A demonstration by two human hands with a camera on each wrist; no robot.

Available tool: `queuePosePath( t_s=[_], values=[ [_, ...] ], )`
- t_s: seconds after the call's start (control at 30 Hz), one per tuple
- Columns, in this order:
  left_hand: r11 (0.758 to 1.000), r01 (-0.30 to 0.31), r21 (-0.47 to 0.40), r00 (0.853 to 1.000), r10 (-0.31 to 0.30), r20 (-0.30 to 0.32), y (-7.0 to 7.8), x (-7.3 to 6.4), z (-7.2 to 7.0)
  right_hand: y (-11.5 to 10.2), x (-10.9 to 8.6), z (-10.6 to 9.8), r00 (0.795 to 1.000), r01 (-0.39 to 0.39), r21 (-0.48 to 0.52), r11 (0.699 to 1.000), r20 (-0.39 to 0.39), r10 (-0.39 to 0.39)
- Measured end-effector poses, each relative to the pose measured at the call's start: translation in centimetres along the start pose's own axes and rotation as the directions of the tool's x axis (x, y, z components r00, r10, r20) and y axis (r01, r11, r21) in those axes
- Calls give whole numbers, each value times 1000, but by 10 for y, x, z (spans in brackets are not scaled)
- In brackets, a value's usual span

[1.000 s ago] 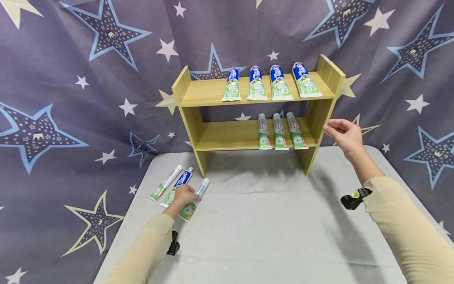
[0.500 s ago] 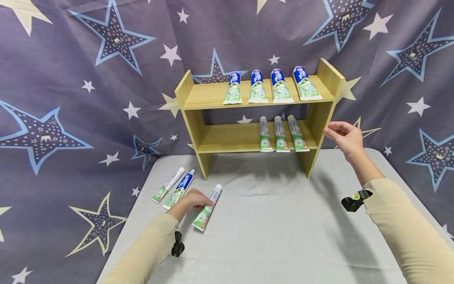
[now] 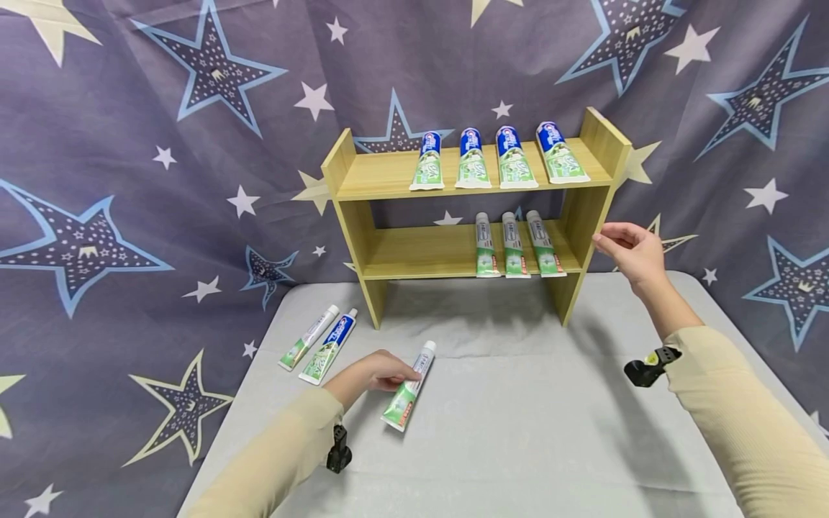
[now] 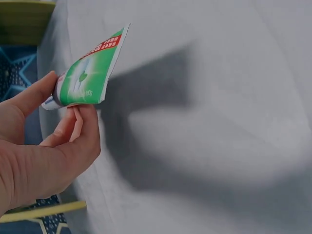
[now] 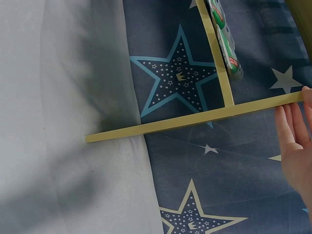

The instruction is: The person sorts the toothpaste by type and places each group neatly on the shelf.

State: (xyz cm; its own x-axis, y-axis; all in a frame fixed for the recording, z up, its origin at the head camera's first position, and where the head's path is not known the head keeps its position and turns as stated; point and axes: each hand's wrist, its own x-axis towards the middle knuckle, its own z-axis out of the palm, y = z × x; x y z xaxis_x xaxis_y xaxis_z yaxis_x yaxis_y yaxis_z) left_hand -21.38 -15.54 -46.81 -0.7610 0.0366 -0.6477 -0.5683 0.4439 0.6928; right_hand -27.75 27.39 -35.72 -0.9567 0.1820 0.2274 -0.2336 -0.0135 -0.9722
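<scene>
Between thumb and fingers, my left hand [image 3: 387, 369] pinches a green and white toothpaste tube [image 3: 404, 403], raised over the table. In the left wrist view that tube [image 4: 87, 78] is tilted, its flat green end pointing away from the fingers. My right hand [image 3: 635, 252] holds the front edge of the right side panel of a wooden two-tier shelf [image 3: 414, 248]. From the right wrist view, the right hand [image 5: 297, 141] has its thumb and fingers on opposite sides of that panel [image 5: 195, 119].
Several blue and green toothpaste tubes [image 3: 473, 162] lie on the top tier. Three green and white tubes [image 3: 514, 248] lie at the right of the lower tier. On the table [image 3: 518, 432] at left are a white and green tube [image 3: 309, 338] and a blue and green one [image 3: 329, 349].
My left hand has lifted the green and white toothpaste tube from beside the other two and carried it rightward. The right hand stays on the shelf's side panel.
</scene>
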Motion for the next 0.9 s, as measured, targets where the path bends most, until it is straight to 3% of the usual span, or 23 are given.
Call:
queuePosePath(
  t_s=[0.33, 0.77, 0.9],
  values=[
    [997, 7, -76, 998, -3, 56, 16, 2, 12, -1, 0, -1, 1000, -13, -20, 1000, -5, 13],
    [991, -12, -135, 986, 34, 163, 46, -5, 7, 0, 0, -1, 1000, -10, -13, 1000, -4, 9],
    [989, -34, -143, 984, 58, 168, 58, -10, 5, 0, 0, 0, 1000, -9, -13, 1000, -3, 9]
  ],
)
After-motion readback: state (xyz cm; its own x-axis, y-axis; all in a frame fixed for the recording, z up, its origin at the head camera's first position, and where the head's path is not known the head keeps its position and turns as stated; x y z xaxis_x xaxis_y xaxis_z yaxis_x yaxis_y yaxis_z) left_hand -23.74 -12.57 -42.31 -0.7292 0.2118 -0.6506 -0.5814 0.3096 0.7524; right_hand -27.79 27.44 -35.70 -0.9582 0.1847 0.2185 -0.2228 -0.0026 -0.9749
